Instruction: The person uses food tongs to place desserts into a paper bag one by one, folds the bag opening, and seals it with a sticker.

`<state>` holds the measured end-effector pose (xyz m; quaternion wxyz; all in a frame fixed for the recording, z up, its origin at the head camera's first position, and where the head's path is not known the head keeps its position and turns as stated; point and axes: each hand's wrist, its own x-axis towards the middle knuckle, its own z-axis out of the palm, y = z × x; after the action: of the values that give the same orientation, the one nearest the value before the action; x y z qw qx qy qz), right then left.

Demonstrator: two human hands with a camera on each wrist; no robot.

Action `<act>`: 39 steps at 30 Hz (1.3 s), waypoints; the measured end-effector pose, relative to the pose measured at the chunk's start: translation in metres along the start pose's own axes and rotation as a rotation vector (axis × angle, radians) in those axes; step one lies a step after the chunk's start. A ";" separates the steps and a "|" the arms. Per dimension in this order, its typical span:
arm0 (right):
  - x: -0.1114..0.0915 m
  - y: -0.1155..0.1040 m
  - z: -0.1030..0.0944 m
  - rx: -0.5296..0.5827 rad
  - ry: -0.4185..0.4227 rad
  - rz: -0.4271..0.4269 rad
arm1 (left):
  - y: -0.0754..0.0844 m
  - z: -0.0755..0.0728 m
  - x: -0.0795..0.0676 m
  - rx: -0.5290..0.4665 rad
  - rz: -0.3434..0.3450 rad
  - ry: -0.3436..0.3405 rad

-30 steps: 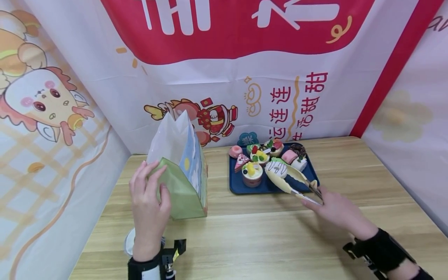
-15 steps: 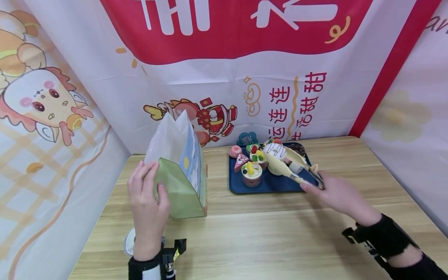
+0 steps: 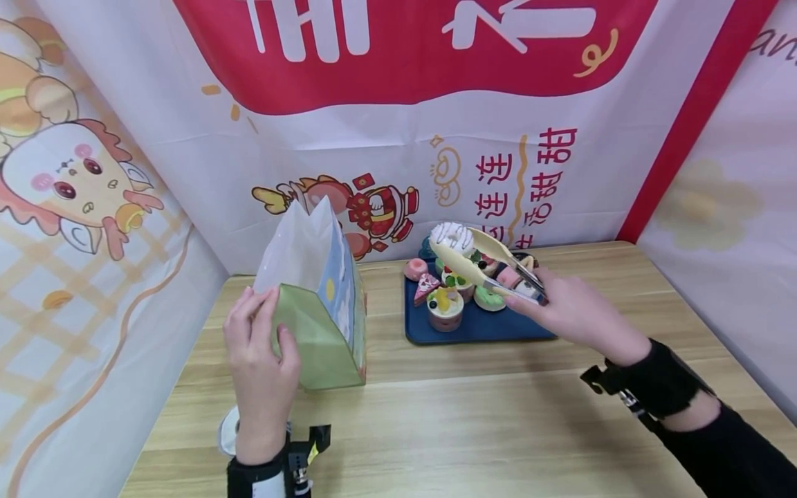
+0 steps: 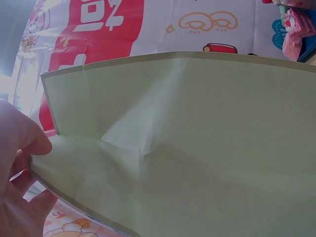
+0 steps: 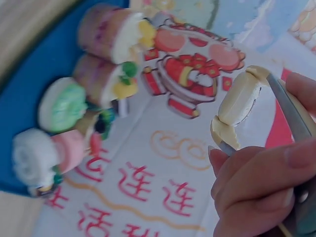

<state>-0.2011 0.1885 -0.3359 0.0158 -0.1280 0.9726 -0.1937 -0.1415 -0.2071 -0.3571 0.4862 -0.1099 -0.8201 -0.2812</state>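
My right hand (image 3: 575, 308) grips a pair of tongs (image 3: 463, 266) with cream tips and metal arms. Between the tips is a white doughnut (image 3: 453, 237) with dark icing stripes, raised above the tray's back left. In the right wrist view the doughnut (image 5: 239, 98) appears edge-on, squeezed by both tips. My left hand (image 3: 261, 373) holds the near left side of a green paper bag (image 3: 314, 339) standing upright. From the left wrist, the fingers and thumb pinch the edge of the bag (image 4: 197, 118). The bag's inside is hidden from the head view.
A dark blue tray (image 3: 479, 333) carries several toy sweets, among them a fruit-topped cup cake (image 3: 445, 309), a green doughnut (image 3: 490, 299) and a pink cake slice (image 3: 426, 287). A round white object (image 3: 227, 430) lies partly behind the left wrist. A printed cloth (image 3: 373, 131) backs the table.
The tongs have lifted the white doughnut off the tray and carried it up and left. A green doughnut has come into view below. The left hand and bag stay nearly the same.
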 end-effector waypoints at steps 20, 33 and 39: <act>0.034 -0.061 -0.023 -0.010 -0.027 -0.153 | -0.003 0.004 -0.001 0.023 -0.030 0.047; 0.047 -0.107 -0.033 0.100 -0.046 -0.252 | -0.001 0.003 -0.001 0.017 -0.027 0.017; 0.051 -0.128 -0.034 0.035 -0.045 -0.308 | -0.001 0.003 -0.001 0.021 -0.030 0.002</act>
<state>-0.2224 0.0735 -0.2543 0.0100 -0.2797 0.9372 -0.2079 -0.1438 -0.2064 -0.3593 0.4840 -0.0923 -0.8240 -0.2798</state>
